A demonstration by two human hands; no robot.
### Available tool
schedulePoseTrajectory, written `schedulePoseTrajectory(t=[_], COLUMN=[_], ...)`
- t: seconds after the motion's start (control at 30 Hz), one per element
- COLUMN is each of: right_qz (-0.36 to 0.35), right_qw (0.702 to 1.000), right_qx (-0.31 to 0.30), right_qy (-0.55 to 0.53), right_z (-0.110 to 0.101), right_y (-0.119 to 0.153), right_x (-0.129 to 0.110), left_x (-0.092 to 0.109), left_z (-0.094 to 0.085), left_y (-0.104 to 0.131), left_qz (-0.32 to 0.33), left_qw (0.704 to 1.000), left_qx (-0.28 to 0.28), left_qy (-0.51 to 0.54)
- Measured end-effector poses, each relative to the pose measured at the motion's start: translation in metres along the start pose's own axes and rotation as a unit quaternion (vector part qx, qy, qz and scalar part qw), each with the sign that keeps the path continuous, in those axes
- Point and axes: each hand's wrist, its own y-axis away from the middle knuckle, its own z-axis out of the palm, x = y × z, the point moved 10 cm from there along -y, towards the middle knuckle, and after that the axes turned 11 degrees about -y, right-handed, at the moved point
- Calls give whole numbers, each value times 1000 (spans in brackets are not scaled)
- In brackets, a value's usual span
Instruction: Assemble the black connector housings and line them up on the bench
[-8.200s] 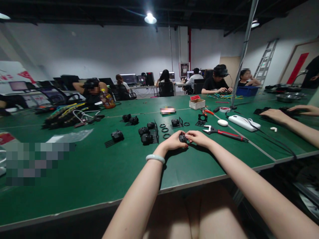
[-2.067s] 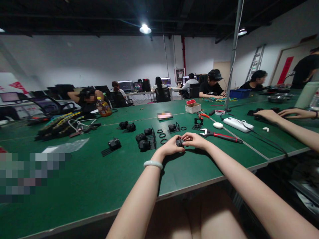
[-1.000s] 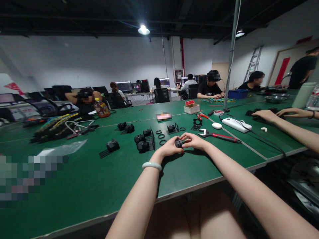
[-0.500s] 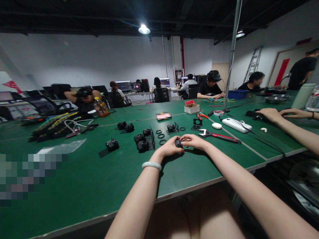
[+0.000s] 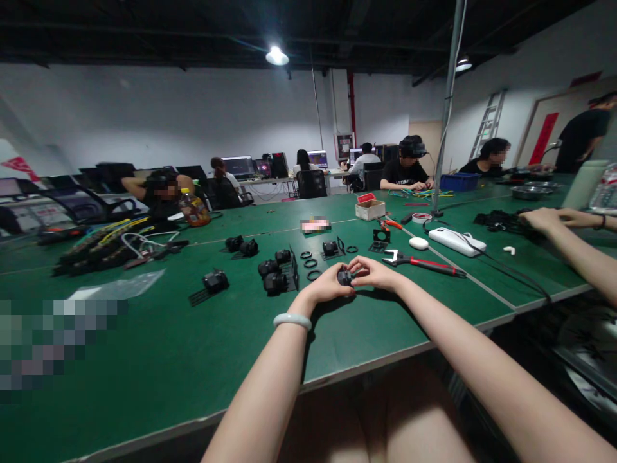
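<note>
A small black camera module [image 5: 345,278] is held just above the green table [image 5: 337,334], partly hidden by fingers. My left hand [image 5: 328,285], with a pale bangle [image 5: 292,321] on its wrist, is closed around its left side. From the right, the fingertips of my right hand [image 5: 376,273] pinch its other side. Beyond my left hand lie several black rings [image 5: 313,275] and one more camera module on a bracket [image 5: 330,247]. To the left stands a cluster of similar black modules [image 5: 276,283]. An adjustable wrench [image 5: 424,263] with red-and-black handle rests right of my right hand.
A white power bank-like box [image 5: 457,241] with a black cable lies on the right, beside a white oval object [image 5: 418,243]. A metal pole [image 5: 446,116] rises from the table. A co-worker's hands [image 5: 549,222] handle black parts at far right. Bundled cables [image 5: 103,244] lie left.
My two hands stay almost in place around the camera module, with slight finger movement at the right hand. The co-worker's hands at the right have shifted a little rightward. The view moves slightly.
</note>
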Motion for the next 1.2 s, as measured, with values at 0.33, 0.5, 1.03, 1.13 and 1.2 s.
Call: schedulePoseTrajectory(t=[0.33,0.5,1.03,1.13,1.2], right_qz=[18,18,-2,3,7], right_qw=[1000,1000,999,998,999], right_qx=[2,14,7,8,10], right_qy=[16,16,49,56,52], right_z=[0,-3,-1,0,-1], right_y=[-2,-1,-3,-4,-4], right_x=[7,7,6,9,9], left_x=[1,-1,4,6,6], left_z=[3,1,0,1,1], left_y=[1,0,1,3,4], left_qz=[9,8,1,3,-1], left_qw=[1000,1000,999,999,999], left_qx=[-7,-3,-5,-13,-12], left_qy=[12,11,38,45,40])
